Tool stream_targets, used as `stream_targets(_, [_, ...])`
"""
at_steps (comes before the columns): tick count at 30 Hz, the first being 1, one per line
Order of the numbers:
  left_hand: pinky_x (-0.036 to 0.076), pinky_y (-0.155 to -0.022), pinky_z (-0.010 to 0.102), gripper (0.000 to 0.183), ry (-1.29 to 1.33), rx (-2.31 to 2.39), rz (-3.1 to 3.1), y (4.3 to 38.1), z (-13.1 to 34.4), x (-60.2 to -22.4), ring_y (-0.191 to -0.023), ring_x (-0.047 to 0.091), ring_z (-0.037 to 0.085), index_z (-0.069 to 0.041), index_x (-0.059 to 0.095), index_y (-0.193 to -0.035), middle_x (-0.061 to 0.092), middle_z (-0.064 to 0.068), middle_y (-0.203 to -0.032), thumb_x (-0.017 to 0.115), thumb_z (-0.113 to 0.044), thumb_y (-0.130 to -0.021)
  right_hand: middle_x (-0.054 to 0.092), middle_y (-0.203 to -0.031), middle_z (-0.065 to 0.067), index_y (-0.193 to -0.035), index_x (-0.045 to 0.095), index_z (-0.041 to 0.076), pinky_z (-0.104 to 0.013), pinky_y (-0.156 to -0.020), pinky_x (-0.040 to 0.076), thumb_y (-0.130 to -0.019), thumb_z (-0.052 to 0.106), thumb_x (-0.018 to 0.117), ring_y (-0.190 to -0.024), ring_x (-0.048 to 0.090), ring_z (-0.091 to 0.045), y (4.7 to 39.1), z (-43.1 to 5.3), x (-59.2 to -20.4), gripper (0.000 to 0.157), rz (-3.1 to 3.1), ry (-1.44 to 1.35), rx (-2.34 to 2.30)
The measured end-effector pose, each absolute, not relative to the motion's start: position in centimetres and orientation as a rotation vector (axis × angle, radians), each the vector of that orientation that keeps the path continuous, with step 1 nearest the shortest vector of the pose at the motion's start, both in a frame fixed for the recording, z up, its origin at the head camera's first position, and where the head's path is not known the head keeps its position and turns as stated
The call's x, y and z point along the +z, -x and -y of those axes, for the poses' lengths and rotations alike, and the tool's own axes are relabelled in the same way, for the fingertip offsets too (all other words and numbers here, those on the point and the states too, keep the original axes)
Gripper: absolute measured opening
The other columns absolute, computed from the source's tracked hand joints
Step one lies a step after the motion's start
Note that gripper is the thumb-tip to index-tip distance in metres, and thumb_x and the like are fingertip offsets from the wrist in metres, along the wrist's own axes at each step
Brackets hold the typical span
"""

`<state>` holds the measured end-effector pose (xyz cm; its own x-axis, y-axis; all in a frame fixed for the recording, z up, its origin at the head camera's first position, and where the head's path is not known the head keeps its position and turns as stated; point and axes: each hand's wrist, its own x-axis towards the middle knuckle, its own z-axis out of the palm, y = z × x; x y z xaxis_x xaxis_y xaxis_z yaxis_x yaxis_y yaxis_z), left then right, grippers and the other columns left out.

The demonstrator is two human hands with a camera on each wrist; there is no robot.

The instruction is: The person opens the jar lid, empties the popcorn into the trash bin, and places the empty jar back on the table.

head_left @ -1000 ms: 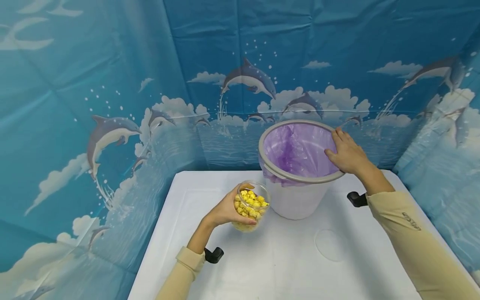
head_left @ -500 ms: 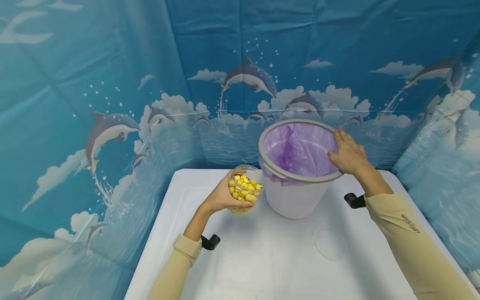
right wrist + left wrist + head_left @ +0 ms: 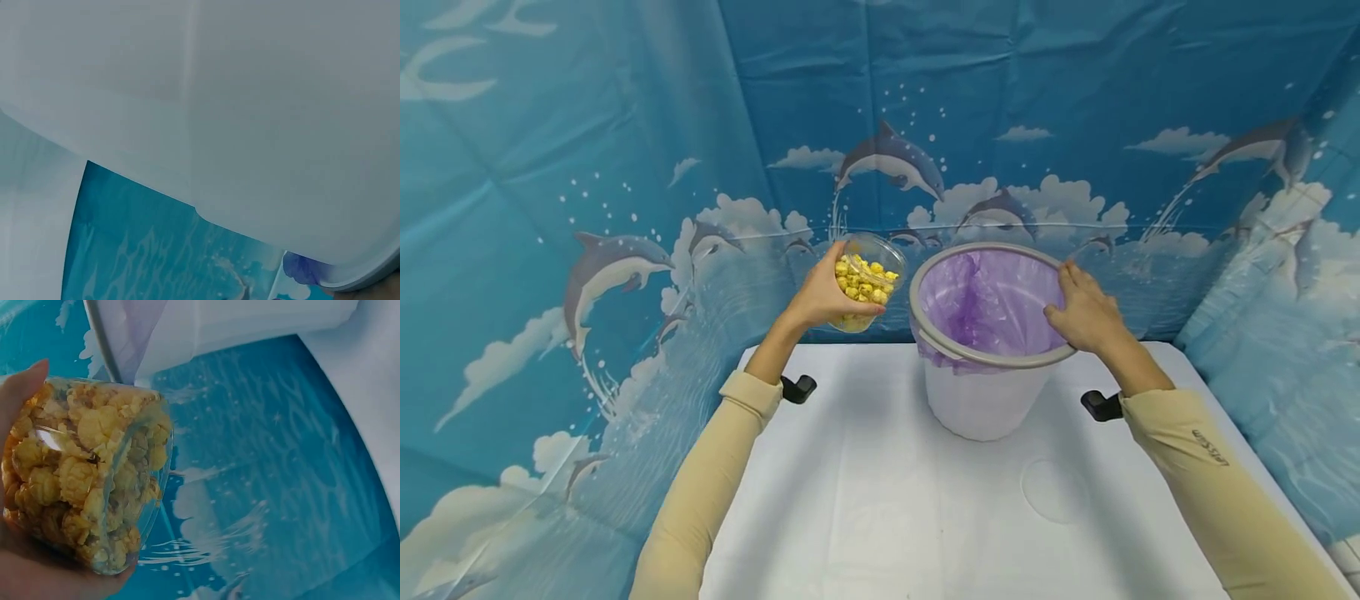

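Note:
My left hand (image 3: 820, 293) grips a clear plastic jar (image 3: 853, 321) around its side. Yellow popcorn (image 3: 865, 281) fills much of the jar, which has no lid and is tilted, its mouth towards the right. In the left wrist view the popcorn (image 3: 75, 469) shows through the wall, with a thumb and fingers around it. Right of the jar stands a white trash bin (image 3: 985, 404) with a grey rim and a purple liner bag (image 3: 992, 300). At the right of that rim my right hand (image 3: 1090, 312) holds on, thumb over the inner side.
The bin stands on a white table (image 3: 880, 500) near its back edge. A blue curtain (image 3: 775, 100) printed with dolphins hangs behind and on both sides. A black camera mount (image 3: 799, 389) sits at the left wrist, another at the right.
My left hand has lifted the jar of popcorn up and to the left, from low beside the bin to about the height of its rim. My right hand stays at the bin's rim.

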<state>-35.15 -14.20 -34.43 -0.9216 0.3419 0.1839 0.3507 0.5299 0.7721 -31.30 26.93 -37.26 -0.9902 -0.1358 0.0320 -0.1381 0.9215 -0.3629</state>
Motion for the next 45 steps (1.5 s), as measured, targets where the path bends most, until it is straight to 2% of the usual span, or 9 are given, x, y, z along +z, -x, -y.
stream_targets(3, [0.047,-0.112,0.058,0.121,0.644,-1.231,2.762,36.3,13.0,-32.7,-0.141,0.048,0.035,-0.018,0.023,-0.164,0.04,0.013,-0.161,0.096,-0.038,-0.07,-0.003,-0.169,-0.033,-0.16,0.003,-0.011,-0.082,-0.115,0.012,-0.104,0.027,0.047,-0.155,0.003,-0.057,31.2,-27.0,-37.3,0.081,3.075,-0.218,0.586])
stream_targets(7, [0.045,-0.113,0.059,0.118,0.72,-1.067,2.783,37.5,11.1,-31.0,-0.141,0.049,0.034,-0.018,0.027,-0.162,0.044,0.011,-0.158,0.096,-0.038,-0.069,-0.003,-0.169,-0.033,-0.16,0.002,-0.011,-0.083,-0.115,0.012,-0.104,0.027,0.047,-0.155,0.002,-0.057,31.1,-27.0,-37.3,0.081,3.08,-0.219,0.589])
stream_targets(11, [0.033,-0.12,0.062,0.118,0.814,-0.843,2.821,38.0,9.2,-29.8,-0.146,0.043,0.034,-0.015,0.027,-0.162,0.042,0.009,-0.161,0.096,-0.041,-0.069,-0.004,-0.169,-0.032,-0.161,0.002,-0.011,-0.082,-0.116,0.012,-0.105,0.027,0.047,-0.155,0.002,-0.057,31.1,-27.0,-37.3,0.081,3.081,-0.21,0.589])
stream_targets(13, [0.031,-0.119,0.062,0.117,0.856,-0.708,2.83,38.2,8.4,-29.3,-0.146,0.042,0.034,-0.015,0.029,-0.161,0.042,0.008,-0.161,0.096,-0.043,-0.069,-0.003,-0.169,-0.032,-0.161,0.002,-0.01,-0.081,-0.116,0.012,-0.105,0.028,0.047,-0.155,0.002,-0.056,31.1,-27.0,-37.3,0.081,3.077,-0.201,0.591])
stream_targets(19, [0.036,-0.106,0.054,0.114,0.942,-0.419,2.835,38.6,6.9,-28.5,-0.137,0.047,0.033,-0.017,0.032,-0.158,0.047,0.008,-0.157,0.096,-0.046,-0.068,-0.003,-0.17,-0.031,-0.161,0.002,-0.009,-0.081,-0.117,0.011,-0.104,0.028,0.047,-0.156,0.002,-0.056,31.1,-26.9,-37.4,0.082,3.08,-0.178,0.594])
stream_targets(24, [0.037,-0.103,0.052,0.113,0.95,-0.235,2.819,38.9,6.5,-27.9,-0.129,0.05,0.032,-0.017,0.035,-0.157,0.051,0.008,-0.15,0.097,-0.047,-0.067,-0.003,-0.17,-0.032,-0.161,0.003,-0.01,-0.081,-0.117,0.011,-0.104,0.028,0.047,-0.156,0.002,-0.056,31.0,-26.7,-37.3,0.082,3.074,-0.176,0.603])
stream_targets(35, [0.038,-0.102,0.052,0.113,0.961,0.081,2.767,39.3,5.6,-26.4,-0.13,0.05,0.035,-0.018,0.035,-0.157,0.051,0.009,-0.151,0.096,-0.049,-0.067,-0.001,-0.17,-0.031,-0.161,0.004,-0.01,-0.08,-0.117,0.012,-0.103,0.028,0.047,-0.155,0.003,-0.056,30.9,-26.8,-37.1,0.081,3.064,-0.168,0.588])
stream_targets(45, [0.04,-0.108,0.054,0.113,0.998,0.315,2.725,39.2,5.0,-26.1,-0.134,0.048,0.035,-0.018,0.031,-0.159,0.05,0.011,-0.148,0.093,-0.052,-0.071,0.0,-0.17,-0.032,-0.161,0.005,-0.01,-0.08,-0.118,0.012,-0.103,0.028,0.048,-0.155,0.005,-0.056,30.7,-26.7,-37.4,0.082,3.051,-0.155,0.586])
